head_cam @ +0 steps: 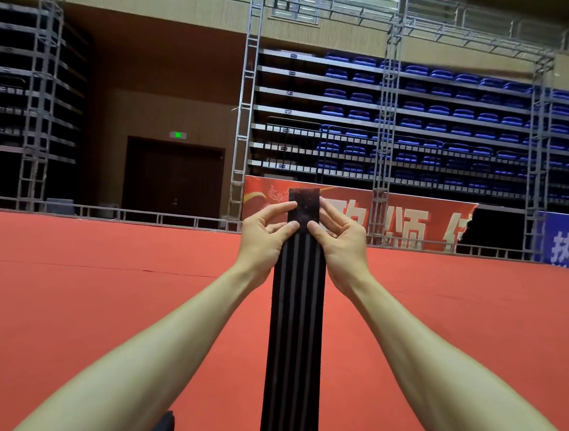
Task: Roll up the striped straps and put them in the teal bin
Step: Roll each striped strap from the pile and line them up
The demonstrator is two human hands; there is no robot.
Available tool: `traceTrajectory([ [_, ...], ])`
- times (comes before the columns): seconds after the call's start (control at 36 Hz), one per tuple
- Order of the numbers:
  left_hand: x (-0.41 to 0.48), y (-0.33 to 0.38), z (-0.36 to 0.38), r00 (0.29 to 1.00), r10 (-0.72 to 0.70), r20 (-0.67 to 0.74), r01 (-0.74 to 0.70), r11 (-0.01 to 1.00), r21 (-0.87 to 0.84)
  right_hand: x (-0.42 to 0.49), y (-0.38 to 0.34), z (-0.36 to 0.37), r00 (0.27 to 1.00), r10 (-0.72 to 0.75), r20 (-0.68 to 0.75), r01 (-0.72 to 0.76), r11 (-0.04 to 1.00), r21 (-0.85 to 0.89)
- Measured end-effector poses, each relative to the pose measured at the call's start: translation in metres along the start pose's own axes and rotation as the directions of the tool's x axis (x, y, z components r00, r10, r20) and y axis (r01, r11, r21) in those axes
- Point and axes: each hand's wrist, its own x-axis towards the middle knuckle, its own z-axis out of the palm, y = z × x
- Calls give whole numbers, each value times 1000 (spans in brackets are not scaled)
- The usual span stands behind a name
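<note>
head view: the striped strap (296, 319) is held upright at centre, hanging toward 6 o'clock; its plain top end is pinched by the left hand (264, 237) and right hand (339, 244), seemingly so rolling can start. no teal bin is seen.

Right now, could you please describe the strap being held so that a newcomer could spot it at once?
Look above the wide red floor, at the middle of the view, where the left hand and right hand meet. Both pinch the top of a long dark strap that hangs straight down. Its pale lengthwise stripes and plain dark top end mark it out.
</note>
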Motion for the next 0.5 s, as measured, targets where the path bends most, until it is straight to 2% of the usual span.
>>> traceTrajectory([
  [0.17, 2, -2, 0, 998, 63, -12, -62, 994, 88, -1, 2, 1, 1000, 1, 12, -1, 999, 46],
  [0.25, 2, -3, -3, 999, 36, 21, -37, 998, 58, -1, 3, 1, 1000, -10, 10, 9, 999, 49],
  [0.36, 0, -5, -5, 986, 133, 97, -151, 965, 215, -3, 0, 2, 999, -32, -3, 32, 997, 63],
  [0.42, -2, -6, -5, 982, 133, 136, -160, 963, 216, -4, 1, 2, 999, -44, -10, 45, 998, 40],
  [0.5, -1, -9, -6, 983, 138, 121, -161, 966, 203, -4, 5, 1, 995, -95, -27, 94, 994, -48],
])
